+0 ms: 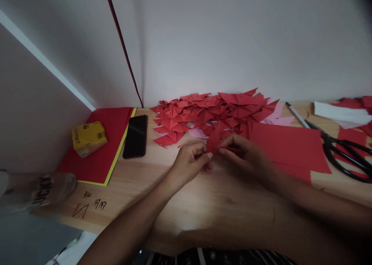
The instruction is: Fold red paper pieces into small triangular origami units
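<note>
My left hand [192, 162] and my right hand [244, 154] meet above the wooden desk [203, 203]. Both pinch a small folded piece of red paper [214, 141] between thumb and fingers. Just behind them lies a big heap of folded red paper pieces [212, 110], with a few pink ones at its edges. A flat red sheet [287, 148] lies under and to the right of my right hand.
A black phone [136, 136] lies left of the heap, beside a stack of red and yellow sheets [99, 156] bearing a yellow packet [88, 138]. Black scissors [345, 150] and a pen [296, 114] lie at the right. White walls close the back and left.
</note>
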Demonstrator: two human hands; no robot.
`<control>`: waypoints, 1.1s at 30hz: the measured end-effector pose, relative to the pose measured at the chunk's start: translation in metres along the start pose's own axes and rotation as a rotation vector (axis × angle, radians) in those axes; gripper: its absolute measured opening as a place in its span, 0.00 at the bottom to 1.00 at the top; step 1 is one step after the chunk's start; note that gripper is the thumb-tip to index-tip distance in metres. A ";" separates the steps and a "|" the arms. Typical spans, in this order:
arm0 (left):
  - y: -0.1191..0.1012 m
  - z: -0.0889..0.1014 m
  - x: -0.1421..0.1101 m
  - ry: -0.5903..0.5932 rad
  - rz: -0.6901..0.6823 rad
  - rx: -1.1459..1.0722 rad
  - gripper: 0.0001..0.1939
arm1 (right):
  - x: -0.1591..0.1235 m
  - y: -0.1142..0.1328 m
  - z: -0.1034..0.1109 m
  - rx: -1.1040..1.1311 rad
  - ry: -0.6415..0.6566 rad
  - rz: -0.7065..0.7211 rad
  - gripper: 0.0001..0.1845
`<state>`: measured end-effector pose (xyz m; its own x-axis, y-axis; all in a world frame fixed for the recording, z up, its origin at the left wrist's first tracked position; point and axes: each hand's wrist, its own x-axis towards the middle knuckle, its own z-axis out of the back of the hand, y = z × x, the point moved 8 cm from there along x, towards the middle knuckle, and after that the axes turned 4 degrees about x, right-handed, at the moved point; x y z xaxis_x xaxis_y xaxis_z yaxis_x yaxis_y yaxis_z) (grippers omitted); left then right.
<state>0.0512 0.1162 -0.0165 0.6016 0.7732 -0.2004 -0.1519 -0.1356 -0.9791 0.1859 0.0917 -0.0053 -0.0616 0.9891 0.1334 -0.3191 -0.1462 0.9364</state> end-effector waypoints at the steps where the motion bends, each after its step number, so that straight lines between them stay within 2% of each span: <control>1: -0.001 0.000 0.000 -0.006 -0.011 0.029 0.13 | 0.001 0.000 0.000 0.005 -0.002 -0.008 0.07; 7: 0.005 -0.003 -0.002 -0.061 0.001 0.137 0.11 | 0.000 0.004 -0.001 -0.028 0.011 -0.022 0.07; 12: 0.008 -0.002 -0.003 -0.112 -0.024 0.118 0.11 | -0.003 0.004 -0.008 -0.024 0.048 -0.001 0.06; 18: 0.002 -0.003 -0.002 -0.028 -0.074 -0.012 0.15 | 0.000 -0.001 -0.010 0.095 0.062 -0.024 0.07; 22: -0.002 -0.002 -0.001 -0.032 -0.091 -0.036 0.18 | 0.002 0.000 -0.012 0.106 0.141 -0.017 0.07; 27: -0.001 -0.004 -0.002 -0.025 -0.076 -0.053 0.18 | 0.001 0.008 -0.015 0.099 0.212 0.012 0.07; 33: -0.002 -0.010 -0.003 0.077 -0.030 -0.059 0.19 | 0.000 0.015 -0.015 0.066 0.228 0.033 0.09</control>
<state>0.0574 0.1083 -0.0145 0.6637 0.7281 -0.1710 -0.0882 -0.1509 -0.9846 0.1672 0.0894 0.0042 -0.2857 0.9537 0.0942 -0.2512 -0.1693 0.9530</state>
